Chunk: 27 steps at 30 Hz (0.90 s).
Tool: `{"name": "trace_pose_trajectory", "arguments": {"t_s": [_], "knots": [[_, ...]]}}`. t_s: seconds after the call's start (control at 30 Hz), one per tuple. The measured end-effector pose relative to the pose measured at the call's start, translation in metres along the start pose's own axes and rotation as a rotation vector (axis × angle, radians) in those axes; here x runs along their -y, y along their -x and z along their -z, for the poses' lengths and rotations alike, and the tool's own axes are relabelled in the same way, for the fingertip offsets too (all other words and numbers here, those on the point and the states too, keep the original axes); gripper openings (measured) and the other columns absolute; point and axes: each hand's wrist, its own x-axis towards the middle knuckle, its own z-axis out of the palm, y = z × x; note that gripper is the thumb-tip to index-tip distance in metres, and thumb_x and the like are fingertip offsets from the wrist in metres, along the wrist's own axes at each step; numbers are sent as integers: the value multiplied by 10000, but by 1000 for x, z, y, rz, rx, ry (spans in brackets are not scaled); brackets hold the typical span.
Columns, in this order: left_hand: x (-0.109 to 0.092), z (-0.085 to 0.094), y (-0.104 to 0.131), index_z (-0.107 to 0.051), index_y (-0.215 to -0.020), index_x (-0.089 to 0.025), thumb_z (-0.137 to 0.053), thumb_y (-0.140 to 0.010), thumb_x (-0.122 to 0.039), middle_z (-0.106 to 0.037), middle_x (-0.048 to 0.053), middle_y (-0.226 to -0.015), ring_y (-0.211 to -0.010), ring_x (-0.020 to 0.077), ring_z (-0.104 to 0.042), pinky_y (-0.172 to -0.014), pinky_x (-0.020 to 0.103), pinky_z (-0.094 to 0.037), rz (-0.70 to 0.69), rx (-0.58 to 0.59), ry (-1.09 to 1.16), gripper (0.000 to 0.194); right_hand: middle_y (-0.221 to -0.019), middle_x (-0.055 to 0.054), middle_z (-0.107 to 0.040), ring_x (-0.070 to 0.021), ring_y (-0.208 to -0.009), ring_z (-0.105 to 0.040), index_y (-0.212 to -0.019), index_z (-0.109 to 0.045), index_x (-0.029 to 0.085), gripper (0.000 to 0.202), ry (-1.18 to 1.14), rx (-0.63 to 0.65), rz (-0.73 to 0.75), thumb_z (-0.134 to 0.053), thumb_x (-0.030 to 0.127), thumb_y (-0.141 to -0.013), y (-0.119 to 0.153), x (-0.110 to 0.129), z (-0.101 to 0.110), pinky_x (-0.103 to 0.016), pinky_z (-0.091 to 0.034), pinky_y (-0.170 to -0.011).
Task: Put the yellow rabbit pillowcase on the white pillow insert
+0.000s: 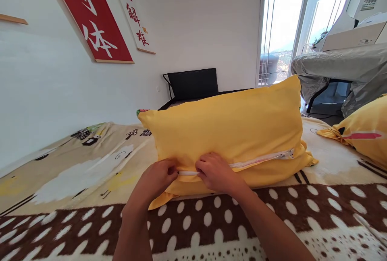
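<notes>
A yellow pillow stands on its long side on a patterned blanket. A white zipper runs along its lower part, with folds of yellow fabric below it. My left hand is closed at the zipper's left end, thumb and fingers pinched together. Just to the right, my right hand pinches the zipper edge, its fingers curled against the fabric. A short stretch of zipper shows between the two hands. The fingertips partly hide what they grip.
Another yellow pillow lies at the right edge. Behind the standing pillow is a black headboard-like panel. A grey-covered piece of furniture carries a cardboard box near the glass door. Scrolls hang at left.
</notes>
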Motion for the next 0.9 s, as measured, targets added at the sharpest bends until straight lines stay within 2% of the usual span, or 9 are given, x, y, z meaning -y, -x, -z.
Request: {"name": "trace_pose_trajectory", "arguments": {"t_s": [0.17,0.37,0.7,0.83,0.9], "knots": [[12,-3,-7,-485,-652,-187,-409,-739,-256,-598,46,-737,-707,193,-524,-593,285,-262,70,3,-46,135,-861,-65,-614,-172,-819,-531,-830,-594,144,46,-11,-7,25,-589,189,-835,1,-5,-3,-288,-346,-745],[28,5,-5,-428,-604,-191,-419,-754,-351,-576,40,-655,-674,203,-511,-615,290,-254,209,-27,-154,220,-855,-48,-609,-152,-804,-522,-820,-594,150,38,-86,5,7,-592,183,-840,2,-5,1,-270,-338,-743],[26,3,-6,-409,-598,-187,-414,-736,-339,-591,47,-652,-707,224,-527,-705,342,-275,296,-4,-134,206,-852,-53,-608,-160,-812,-521,-820,-592,146,55,-48,3,29,-579,192,-845,2,-4,-2,-281,-338,-747],[33,8,-2,-450,-630,-191,-420,-750,-337,-617,56,-705,-735,233,-539,-684,334,-303,319,55,-94,191,-852,-61,-622,-162,-794,-537,-816,-607,146,64,-11,55,25,-571,195,-836,4,0,4,-278,-334,-696],[34,13,1,-470,-659,-192,-417,-767,-342,-624,55,-731,-722,221,-539,-665,325,-325,300,21,-40,192,-834,-60,-634,-164,-772,-549,-807,-618,149,62,10,105,29,-566,178,-824,6,2,11,-276,-329,-655]]}}
